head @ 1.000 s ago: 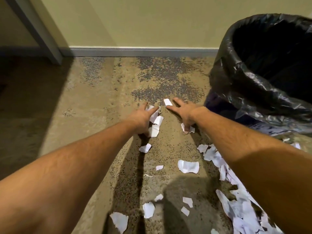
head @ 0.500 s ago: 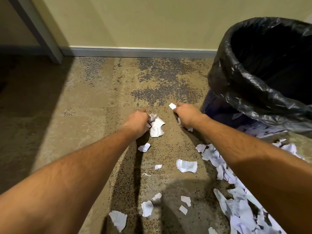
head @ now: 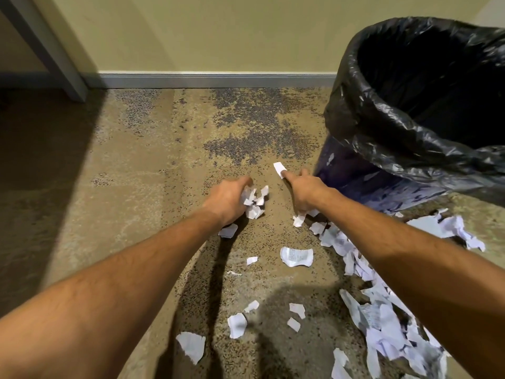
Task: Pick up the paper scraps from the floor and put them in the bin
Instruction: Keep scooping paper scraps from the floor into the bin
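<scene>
White paper scraps lie scattered over the speckled carpet. My left hand (head: 228, 199) grips a crumpled bunch of scraps (head: 254, 201) just above the floor. My right hand (head: 303, 191) is curled, pinching a small white scrap (head: 279, 168) at its fingertips, and more scraps (head: 299, 218) poke out beneath its palm. The bin (head: 355, 176), lined with a black plastic bag (head: 410, 138), stands right of my right hand. A receipt-like scrap (head: 296, 257) lies between my forearms. A dense heap of scraps (head: 382, 324) runs along the lower right under my right arm.
A wall with a grey baseboard (head: 216, 80) closes the far side. A grey post or table leg (head: 46, 47) slants down at the upper left, with deep shadow beside it. Loose scraps (head: 237, 324) lie near the bottom centre.
Both hands went from spread flat on the carpet to curled, gathering scraps into them. The left hand's bunch has become more crumpled and drawn toward me.
</scene>
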